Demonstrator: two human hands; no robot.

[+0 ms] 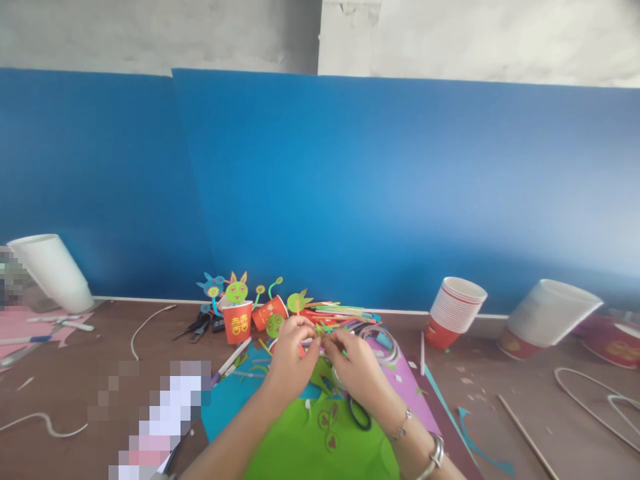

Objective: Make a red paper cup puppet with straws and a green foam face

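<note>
My left hand (296,350) and my right hand (354,360) meet over a pile of craft scraps, fingertips pinched close together. What the fingers hold is too small to name; bits of green show around the fingertips. Under my forearms lies a green paper sheet (300,443) with drawn rounded shapes and a heart (331,441) on it. A black scissors handle (361,415) shows beside my right wrist. Behind my left hand stands a red paper cup (237,323) with a green animal face (237,291); another red cup (270,312) lies tilted beside it.
Colored sticks (345,312) lie behind my hands, and a roll of clear tape (383,343) is beside them. Stacked paper cups (456,312) and a bagged stack (550,313) stand at right. White cups (53,270) lean at left. A blue panel (350,187) closes the back.
</note>
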